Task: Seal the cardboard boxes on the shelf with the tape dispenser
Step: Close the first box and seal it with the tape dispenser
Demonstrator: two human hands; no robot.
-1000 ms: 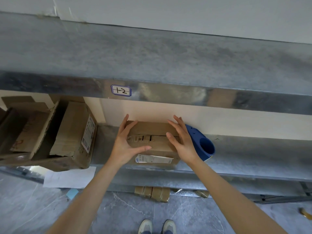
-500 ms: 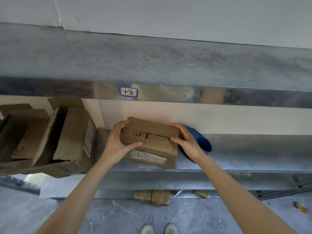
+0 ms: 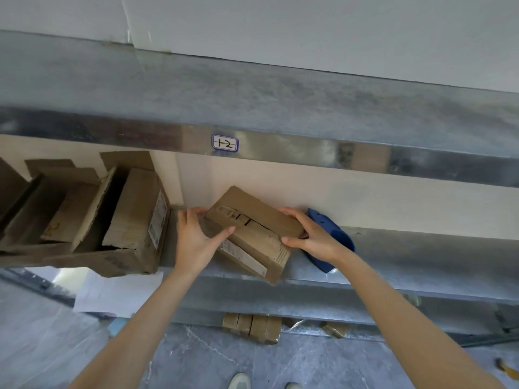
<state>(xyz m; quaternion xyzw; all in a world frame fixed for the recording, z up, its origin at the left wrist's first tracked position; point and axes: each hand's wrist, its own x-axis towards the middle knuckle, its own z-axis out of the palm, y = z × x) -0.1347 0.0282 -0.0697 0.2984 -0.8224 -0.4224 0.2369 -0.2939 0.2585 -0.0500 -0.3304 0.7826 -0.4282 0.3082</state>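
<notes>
1. Spanning the frame from left to right, a dull galvanised metal upper shelf [image 3: 252,88] sits against a pale grey wall [image 3: 309,23]. Its front lip is shiny.
2. The floor [image 3: 196,360] is grey and veined like marble.
3. The lower shelf [image 3: 421,254] is the same metal, with a beige back panel [image 3: 365,203] behind it.
4. Large open cardboard boxes [image 3: 132,220] stand at the left end of the lower shelf, flaps up. The nearest one has a white label on its side.
5. A white paper sheet [image 3: 118,293] hangs below that left end, in front of the floor.
6. The small cardboard box [image 3: 252,234] is mid-shelf, turned diagonally and tilted. Its top flaps are closed and its near corner overhangs the shelf's front edge. Cannot tell whether it rests on the shelf.
7. The left hand [image 3: 193,240] grips the box's left end, fingers curled over the far side and thumb across the top.
8. The right hand [image 3: 314,237] grips the box's right end, fingers curled over the top edge and thumb on the near face.
9. The blue tape dispenser [image 3: 341,238] lies on the lower shelf just right of the box, partly hidden behind the right hand.
10. A taped brown bundle [image 3: 251,327] lies on the floor under the shelf.
11. Two shoe tips [image 3: 238,381] show at the bottom edge.
12. A handwritten tag [image 3: 225,142] reading "1-2" is on the upper shelf's front lip.
</notes>
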